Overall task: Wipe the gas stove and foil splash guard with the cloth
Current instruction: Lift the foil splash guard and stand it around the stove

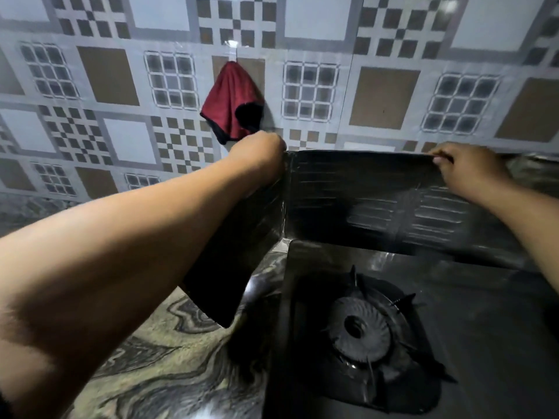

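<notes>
Item 1, splash guard (348,189): dark folded panels, upright, along back and left edges of stove (453,328); back panel w/ ribbed creases, left wing angled out over tabletop (157,358).

Item 2, our hands: left hand (260,152) curled over top edge of guard at the fold corner, fingers closed on it; right hand (462,167) pinches top edge of back panel further right, thumb in front, fingers behind.

Item 3, stove: black, on tabletop by back edge, against wall (90,116); one burner (358,328) w/ pan support visible, nothing on it.

Item 4, cloth (231,104): red, dark trim, hangs on a wall hook above guard, just above left hand; we can't tell if they touch.

Item 5, tabletop: marbled swirl pattern, left of stove.

Item 6, wall: patterned tiles.
</notes>
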